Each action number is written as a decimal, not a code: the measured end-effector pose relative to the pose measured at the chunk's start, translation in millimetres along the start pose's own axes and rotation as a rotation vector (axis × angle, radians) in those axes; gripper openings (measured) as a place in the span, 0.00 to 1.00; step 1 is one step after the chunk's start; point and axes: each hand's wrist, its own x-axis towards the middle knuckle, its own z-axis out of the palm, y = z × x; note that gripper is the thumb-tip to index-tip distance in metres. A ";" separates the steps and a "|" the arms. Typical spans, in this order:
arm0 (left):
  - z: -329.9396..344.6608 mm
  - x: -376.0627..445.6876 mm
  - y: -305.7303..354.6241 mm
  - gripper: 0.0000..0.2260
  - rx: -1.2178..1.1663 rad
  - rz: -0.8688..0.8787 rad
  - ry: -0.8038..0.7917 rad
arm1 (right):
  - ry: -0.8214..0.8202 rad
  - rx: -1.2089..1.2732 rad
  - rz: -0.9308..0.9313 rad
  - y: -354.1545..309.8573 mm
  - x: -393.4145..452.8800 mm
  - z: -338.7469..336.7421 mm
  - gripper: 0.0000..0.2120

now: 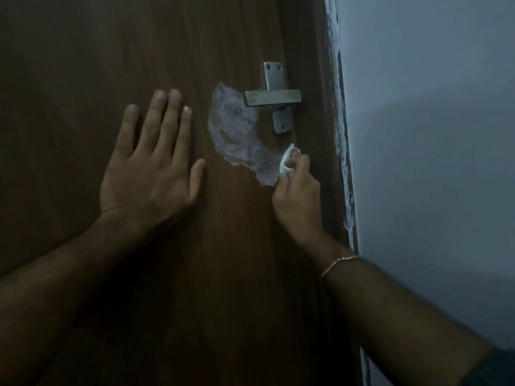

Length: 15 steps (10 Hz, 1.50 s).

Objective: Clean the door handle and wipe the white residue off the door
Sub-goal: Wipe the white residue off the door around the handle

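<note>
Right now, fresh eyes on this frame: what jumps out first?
The white residue smeared on the brown door, just left of and below the metal door handle. The right hand pinches a small white wad at its lower edge; the left hand lies flat on the door.

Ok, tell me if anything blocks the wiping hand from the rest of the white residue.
Nothing visible does. The right hand pinches a small white wipe at the lower right edge of the white residue. The patch lies bare up to the door handle. The left hand rests flat beside it, apart.
</note>
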 end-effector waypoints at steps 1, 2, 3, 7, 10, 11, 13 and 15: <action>0.0 -0.5 0.3 0.33 0.007 -0.001 0.001 | -0.054 -0.023 0.040 4.6 -19.5 -2.5 0.18; -1.1 -1.3 0.9 0.33 0.011 -0.008 -0.007 | -0.078 -0.043 0.049 3.9 -17.0 -2.4 0.21; -1.6 -0.4 0.7 0.33 0.011 0.002 -0.012 | -0.064 -0.039 0.033 -6.9 10.1 0.3 0.18; -2.7 0.9 -0.3 0.34 -0.010 0.006 -0.030 | -0.057 -0.102 -0.056 -3.5 20.6 -1.3 0.15; -3.7 0.4 1.5 0.33 -0.008 0.001 -0.009 | 0.030 -0.116 -0.154 0.5 25.3 -7.7 0.14; -3.8 -0.7 1.9 0.33 0.005 -0.002 -0.013 | -0.016 -0.133 -0.241 2.5 3.6 -8.8 0.14; -3.0 -0.2 2.1 0.33 0.005 0.001 -0.013 | 0.098 -0.061 -0.115 -14.7 24.3 -7.4 0.08; -4.7 -0.1 1.0 0.33 -0.004 0.006 -0.027 | 0.033 -0.041 -0.050 -20.5 29.1 -8.3 0.10</action>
